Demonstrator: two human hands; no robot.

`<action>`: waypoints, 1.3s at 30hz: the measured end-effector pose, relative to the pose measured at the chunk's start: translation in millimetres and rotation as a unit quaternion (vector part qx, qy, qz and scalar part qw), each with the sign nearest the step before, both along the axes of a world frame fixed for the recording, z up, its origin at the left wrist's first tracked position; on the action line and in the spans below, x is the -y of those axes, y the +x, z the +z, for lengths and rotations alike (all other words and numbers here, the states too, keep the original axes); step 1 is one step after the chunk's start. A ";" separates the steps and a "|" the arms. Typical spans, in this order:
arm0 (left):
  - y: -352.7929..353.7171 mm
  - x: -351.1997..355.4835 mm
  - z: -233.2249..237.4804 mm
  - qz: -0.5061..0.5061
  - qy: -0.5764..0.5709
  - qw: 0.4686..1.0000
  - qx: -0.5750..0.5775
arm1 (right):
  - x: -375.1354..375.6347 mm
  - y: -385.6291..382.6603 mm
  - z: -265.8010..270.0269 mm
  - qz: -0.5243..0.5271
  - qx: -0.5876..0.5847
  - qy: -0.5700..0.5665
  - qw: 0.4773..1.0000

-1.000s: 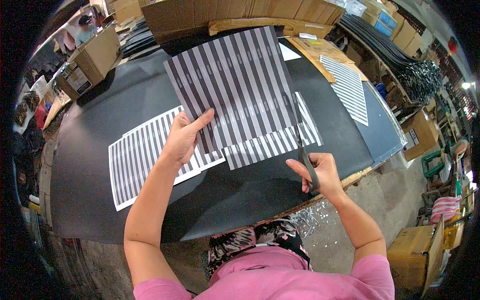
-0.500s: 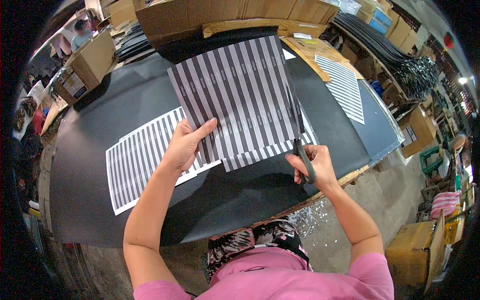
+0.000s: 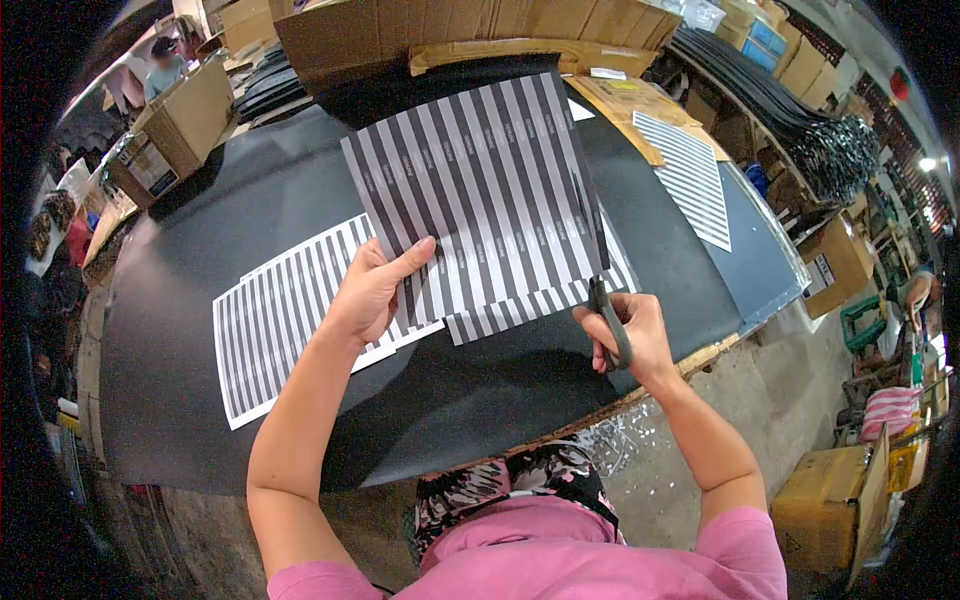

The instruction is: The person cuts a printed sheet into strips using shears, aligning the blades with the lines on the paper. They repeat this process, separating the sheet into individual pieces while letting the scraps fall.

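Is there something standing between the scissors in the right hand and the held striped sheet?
Nothing visible does. The scissors in the right hand are already at the lower right corner of the held striped sheet; the left hand grips its opposite side.

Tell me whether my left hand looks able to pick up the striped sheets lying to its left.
Probably not as it stands: the left hand has its grip on the raised sheet. Were it freed, the way looks open, since the lying sheets are close by and mostly uncovered.
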State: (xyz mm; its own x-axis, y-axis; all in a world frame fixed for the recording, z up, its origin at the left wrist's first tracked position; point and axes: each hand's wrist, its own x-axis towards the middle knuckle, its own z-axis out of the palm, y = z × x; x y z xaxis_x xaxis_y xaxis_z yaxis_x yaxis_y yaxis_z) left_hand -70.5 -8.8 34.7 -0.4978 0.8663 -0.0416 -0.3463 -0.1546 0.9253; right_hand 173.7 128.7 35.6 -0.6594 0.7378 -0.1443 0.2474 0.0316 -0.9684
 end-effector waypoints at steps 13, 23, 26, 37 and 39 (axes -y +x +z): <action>-0.9 -0.3 -1.4 -0.002 -0.004 1.000 0.010 | -0.4 0.9 1.2 0.001 0.026 0.020 0.999; 8.9 -0.5 -3.1 -0.035 -0.025 0.999 -0.030 | -9.5 -2.4 -11.6 0.012 -0.047 -0.001 0.999; 12.0 -0.4 -2.5 -0.040 -0.025 0.999 -0.025 | -15.2 -2.6 -13.6 0.014 -0.060 -0.005 0.998; 10.6 -0.9 -5.3 -0.046 -0.033 0.998 0.012 | -20.0 -5.7 -15.7 0.002 -0.046 0.027 0.999; 10.7 -1.1 -5.1 -0.043 -0.036 0.998 0.014 | -19.6 -5.4 -14.1 -0.002 -0.033 0.031 0.999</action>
State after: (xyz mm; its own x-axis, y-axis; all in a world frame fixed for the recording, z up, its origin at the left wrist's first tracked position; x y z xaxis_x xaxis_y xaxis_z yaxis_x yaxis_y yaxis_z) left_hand -59.8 -7.7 29.7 -0.4193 0.9001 -0.1185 -0.3818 -0.0564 0.9225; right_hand 168.3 148.3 21.5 -0.6628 0.7467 -0.0558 0.1843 0.0904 -0.9787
